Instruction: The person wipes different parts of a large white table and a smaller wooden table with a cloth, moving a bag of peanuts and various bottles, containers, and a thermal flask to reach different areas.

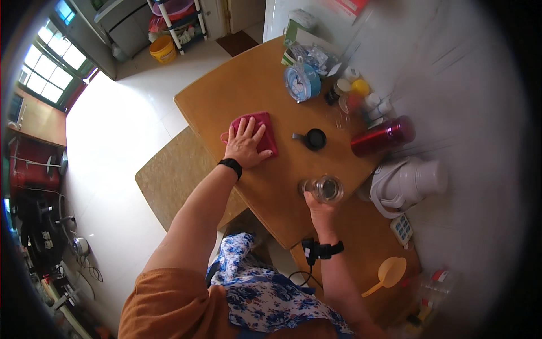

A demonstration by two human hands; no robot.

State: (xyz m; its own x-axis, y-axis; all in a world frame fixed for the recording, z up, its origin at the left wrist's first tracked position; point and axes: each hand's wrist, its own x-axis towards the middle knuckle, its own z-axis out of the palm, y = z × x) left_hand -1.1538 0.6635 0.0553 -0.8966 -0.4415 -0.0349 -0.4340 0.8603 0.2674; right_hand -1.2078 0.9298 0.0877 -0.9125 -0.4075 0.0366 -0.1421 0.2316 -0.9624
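My left hand (pixel 245 144) lies flat, fingers spread, on a folded red cloth (pixel 270 140) on the wooden table (pixel 228 93). My right hand (pixel 319 205) is closed around a clear glass jar or cup (pixel 331 189) near the table's right-hand corner. The vessel's round mouth faces the camera; most of my right fingers are hidden by it. Between the hands and farther up, a black lid with a strap (pixel 316 139) rests on the wood. Each wrist has a black band.
A blue alarm clock (pixel 301 82), small bottles (pixel 338 91) and a red metallic thermos flask (pixel 377 137) stand along the wall side. A pale vacuum jug (pixel 402 184) is at the right. Below it are a power strip (pixel 401 231) and a yellow plastic ladle (pixel 391 272).
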